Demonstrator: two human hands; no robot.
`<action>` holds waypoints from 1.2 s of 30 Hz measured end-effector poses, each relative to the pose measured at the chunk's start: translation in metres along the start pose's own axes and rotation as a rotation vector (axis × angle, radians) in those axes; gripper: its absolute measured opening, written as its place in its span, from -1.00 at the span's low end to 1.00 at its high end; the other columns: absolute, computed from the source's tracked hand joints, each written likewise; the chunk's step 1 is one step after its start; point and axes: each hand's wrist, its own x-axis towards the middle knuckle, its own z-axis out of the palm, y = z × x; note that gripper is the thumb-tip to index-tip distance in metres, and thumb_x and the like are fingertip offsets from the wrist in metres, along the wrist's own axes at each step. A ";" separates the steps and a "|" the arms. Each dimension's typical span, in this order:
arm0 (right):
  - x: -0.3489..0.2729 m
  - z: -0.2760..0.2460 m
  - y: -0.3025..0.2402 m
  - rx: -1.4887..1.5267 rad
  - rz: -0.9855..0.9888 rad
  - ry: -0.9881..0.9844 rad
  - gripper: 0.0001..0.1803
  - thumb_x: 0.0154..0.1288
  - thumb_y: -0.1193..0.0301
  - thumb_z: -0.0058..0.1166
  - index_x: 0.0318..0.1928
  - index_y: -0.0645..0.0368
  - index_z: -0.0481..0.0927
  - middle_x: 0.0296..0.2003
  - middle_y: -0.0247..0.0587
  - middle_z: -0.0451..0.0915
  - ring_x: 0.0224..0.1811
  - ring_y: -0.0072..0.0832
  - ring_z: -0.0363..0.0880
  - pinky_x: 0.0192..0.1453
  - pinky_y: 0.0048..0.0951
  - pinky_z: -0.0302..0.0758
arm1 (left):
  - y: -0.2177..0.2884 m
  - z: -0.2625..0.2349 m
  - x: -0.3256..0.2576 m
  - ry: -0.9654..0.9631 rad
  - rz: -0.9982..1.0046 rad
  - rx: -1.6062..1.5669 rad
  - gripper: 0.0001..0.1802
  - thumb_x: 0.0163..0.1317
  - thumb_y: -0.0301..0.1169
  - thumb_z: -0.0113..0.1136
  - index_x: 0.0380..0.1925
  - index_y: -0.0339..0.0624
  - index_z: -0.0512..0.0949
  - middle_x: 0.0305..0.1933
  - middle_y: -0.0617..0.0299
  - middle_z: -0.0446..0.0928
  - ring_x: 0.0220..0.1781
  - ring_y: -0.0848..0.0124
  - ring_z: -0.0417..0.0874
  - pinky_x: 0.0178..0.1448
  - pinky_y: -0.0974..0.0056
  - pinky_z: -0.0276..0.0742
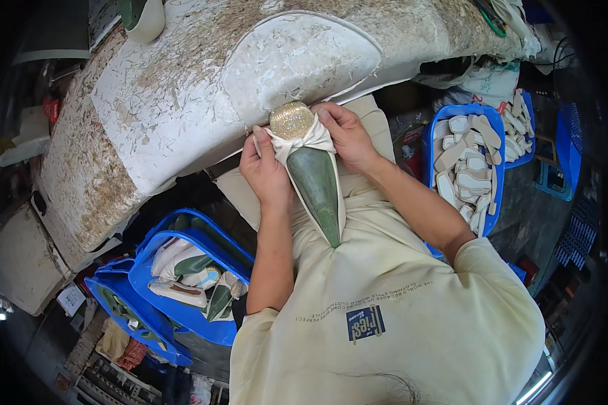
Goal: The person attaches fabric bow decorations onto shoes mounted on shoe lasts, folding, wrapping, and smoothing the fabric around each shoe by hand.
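Note:
Close to my body, above my lap, I hold a pointed green shoe last (314, 189) with a cream shoe upper (317, 140) around it. Its narrow tip points down toward my shirt. A glittering gold rounded piece (292, 120) sits at the far end, where the cream material is gathered. My left hand (267, 169) pinches the upper's left edge, thumb on top. On the right edge, my right hand (348, 138) grips the upper in the same way. Fingertips beneath the material are partly hidden.
The worn, glue-crusted workbench (182, 94) curves ahead, with another green-and-cream piece (143, 20) at its far left. To the left, a blue bin (138, 270) holds lasts and shoe parts. A blue bin (496, 169) of pale sole-shaped pieces stands to the right.

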 end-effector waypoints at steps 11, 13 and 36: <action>-0.079 0.073 -0.062 -0.464 -0.435 -0.213 -0.94 0.33 0.54 0.05 -0.23 0.28 0.51 -0.41 -0.27 0.56 -0.37 -0.62 0.50 -0.26 -0.56 0.46 | -0.003 -0.016 -0.028 -0.611 -0.544 -1.425 -0.65 0.39 0.01 -0.09 -0.28 0.04 0.51 -0.30 0.25 0.55 -0.31 0.34 0.50 -0.19 0.21 0.49; -0.089 0.083 -0.067 -0.537 -0.537 -0.245 -0.94 0.34 0.57 0.00 -0.23 0.31 0.51 -0.41 -0.15 0.56 -0.40 -0.50 0.56 -0.28 -0.52 0.47 | 0.006 -0.013 -0.035 -0.673 -0.536 -1.528 -0.62 0.42 0.02 -0.14 -0.39 0.06 0.48 -0.41 0.30 0.52 -0.48 0.42 0.33 -0.33 0.27 0.35; -0.110 0.061 -0.036 -0.210 0.162 -0.355 -0.69 0.36 0.22 0.12 -0.43 0.17 0.48 -0.65 -0.57 0.28 -0.58 -0.76 0.20 -0.51 -0.61 0.22 | 0.002 -0.030 -0.038 -0.803 -0.478 -1.502 -0.59 0.40 0.01 -0.14 -0.39 0.02 0.54 -0.40 0.37 0.63 -0.64 0.54 0.09 -0.55 0.35 0.04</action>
